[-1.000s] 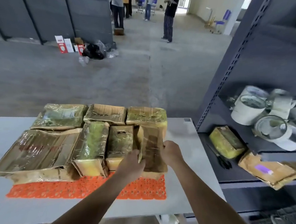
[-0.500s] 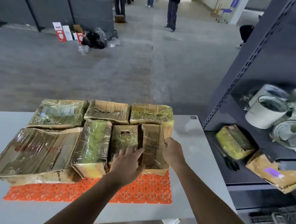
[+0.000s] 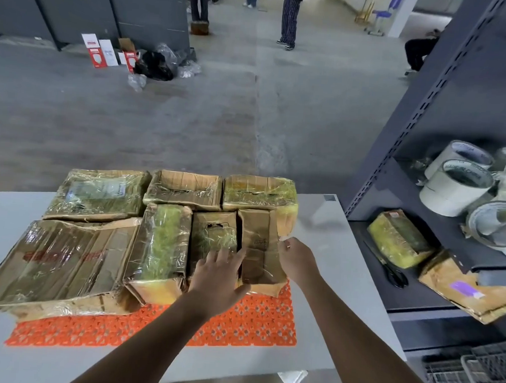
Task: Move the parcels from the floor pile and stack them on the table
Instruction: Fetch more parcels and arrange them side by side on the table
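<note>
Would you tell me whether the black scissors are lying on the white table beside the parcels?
No, the scissors lie on the grey rack's shelf, right of the table, next to a yellow-wrapped parcel.

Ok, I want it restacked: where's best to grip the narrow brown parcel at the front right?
Probably by its near end and free right side, coming from the right: the narrow brown parcel lies flat, its left side tight against a neighbouring parcel.
</note>
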Action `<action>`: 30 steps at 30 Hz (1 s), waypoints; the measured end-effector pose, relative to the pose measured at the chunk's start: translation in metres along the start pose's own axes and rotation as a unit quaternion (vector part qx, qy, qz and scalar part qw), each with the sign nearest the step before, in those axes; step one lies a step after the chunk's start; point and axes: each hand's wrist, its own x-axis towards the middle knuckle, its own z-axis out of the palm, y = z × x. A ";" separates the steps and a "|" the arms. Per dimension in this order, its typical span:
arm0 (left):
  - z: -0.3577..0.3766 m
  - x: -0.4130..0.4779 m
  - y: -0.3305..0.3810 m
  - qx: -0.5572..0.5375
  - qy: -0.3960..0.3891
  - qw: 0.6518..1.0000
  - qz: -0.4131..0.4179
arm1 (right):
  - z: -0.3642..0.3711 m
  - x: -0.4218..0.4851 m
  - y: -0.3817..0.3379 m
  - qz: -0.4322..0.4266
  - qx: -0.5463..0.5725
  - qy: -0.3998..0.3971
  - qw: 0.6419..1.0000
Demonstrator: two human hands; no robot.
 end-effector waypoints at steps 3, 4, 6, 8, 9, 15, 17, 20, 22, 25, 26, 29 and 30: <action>0.003 0.001 -0.002 0.011 0.009 1.000 0.009 | -0.001 -0.003 0.006 0.002 0.021 -0.019 1.000; 0.003 0.002 -0.002 0.016 0.011 1.000 0.010 | 0.000 -0.004 0.007 -0.001 0.026 -0.027 0.999; 0.003 0.004 -0.001 0.023 0.012 1.000 0.011 | 0.001 -0.007 0.007 -0.013 0.031 -0.041 0.999; 0.002 0.005 0.000 0.025 0.009 1.000 0.011 | 0.001 -0.009 0.005 -0.030 0.024 -0.052 0.998; 0.001 0.005 0.001 0.023 0.007 1.000 0.009 | 0.001 -0.010 0.005 -0.037 0.019 -0.052 0.998; -0.006 -0.001 -0.002 -0.001 0.020 1.000 0.019 | -0.007 -0.018 -0.002 -0.039 -0.004 -0.026 0.999; -0.010 -0.003 -0.005 -0.006 0.028 0.999 0.022 | -0.010 -0.019 -0.007 -0.035 -0.011 -0.016 0.999; -0.016 -0.006 -0.012 -0.020 0.031 0.999 0.022 | -0.015 -0.020 -0.017 -0.032 -0.027 -0.003 0.999; -0.019 -0.007 -0.018 -0.023 0.033 0.999 0.022 | -0.017 -0.022 -0.025 -0.034 -0.031 0.004 0.999; -0.020 -0.008 -0.027 -0.032 0.036 0.999 0.025 | -0.014 -0.027 -0.038 -0.030 -0.037 0.020 0.999; -0.020 -0.008 -0.031 -0.039 0.036 0.998 0.028 | -0.011 -0.030 -0.042 -0.032 -0.046 0.027 0.998; -0.019 -0.011 -0.039 -0.066 0.039 0.996 0.039 | -0.003 -0.042 -0.053 -0.041 -0.061 0.057 0.996; -0.019 -0.012 -0.041 -0.074 0.042 0.995 0.043 | 0.000 -0.048 -0.056 -0.042 -0.054 0.066 0.995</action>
